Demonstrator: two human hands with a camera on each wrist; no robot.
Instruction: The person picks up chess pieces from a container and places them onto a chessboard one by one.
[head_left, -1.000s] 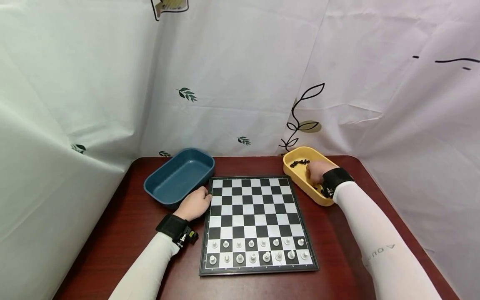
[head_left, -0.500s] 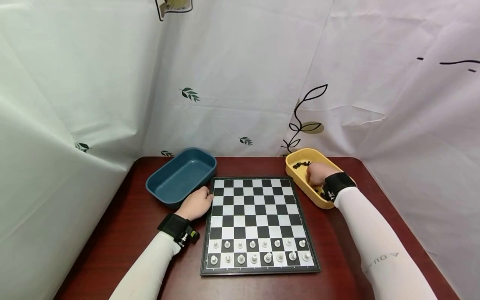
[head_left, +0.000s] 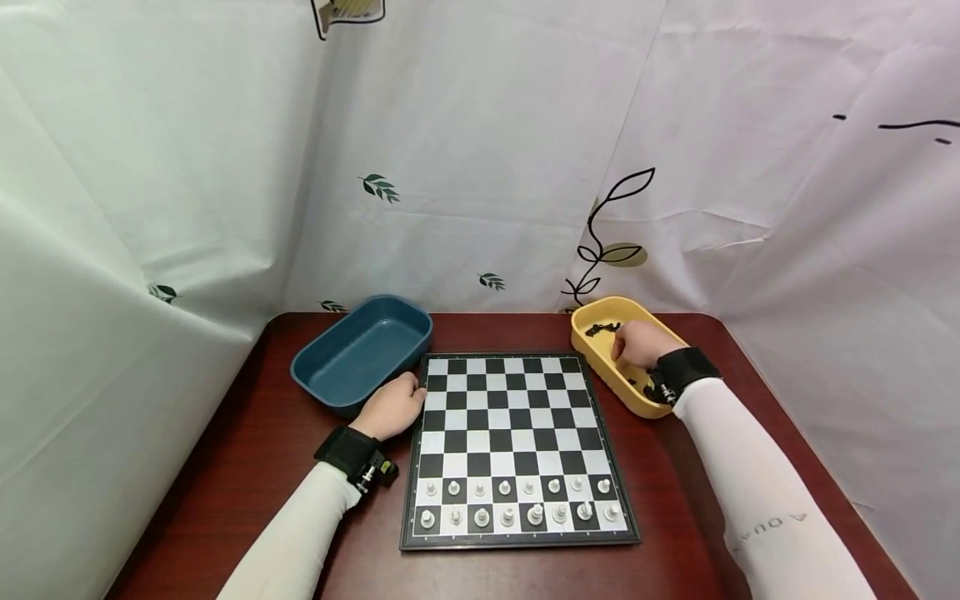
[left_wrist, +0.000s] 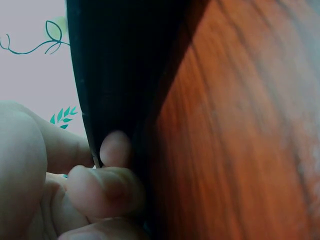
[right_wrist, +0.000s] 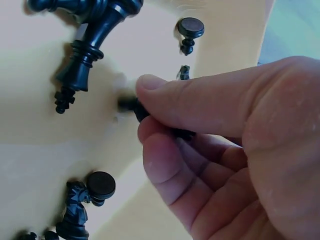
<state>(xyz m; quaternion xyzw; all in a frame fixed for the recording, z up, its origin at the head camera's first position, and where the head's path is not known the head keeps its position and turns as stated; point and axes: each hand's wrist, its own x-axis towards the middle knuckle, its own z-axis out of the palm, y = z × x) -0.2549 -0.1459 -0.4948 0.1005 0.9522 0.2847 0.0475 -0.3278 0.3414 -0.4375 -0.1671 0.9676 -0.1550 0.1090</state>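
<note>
The left hand (head_left: 390,407) holds the left edge of a black-and-white chessboard (head_left: 498,417); in the left wrist view its curled fingers (left_wrist: 102,192) touch the board's dark side. Over the yellow tray (head_left: 621,390), the right hand (head_left: 641,343) pinches a small black chess piece (right_wrist: 128,104) between thumb and fingers. That piece is blurred and mostly covered, so its type is unclear. Around the hand, more black pieces lie in the tray, including a king (right_wrist: 77,67) and a knight (right_wrist: 75,205). White chess pieces (head_left: 506,515) stand in two rows along the board's near side.
A blue tray (head_left: 363,342) with nothing visible inside stands at the back left, close behind the left hand. The dark red table (head_left: 247,467) carries everything. White cloth (head_left: 465,167) hangs behind the table and along both sides.
The right hand has shifted slightly within the yellow tray, and its wrist has moved a little to the right. The left hand stays at the board's edge. The whole view shifted slightly at first.
</note>
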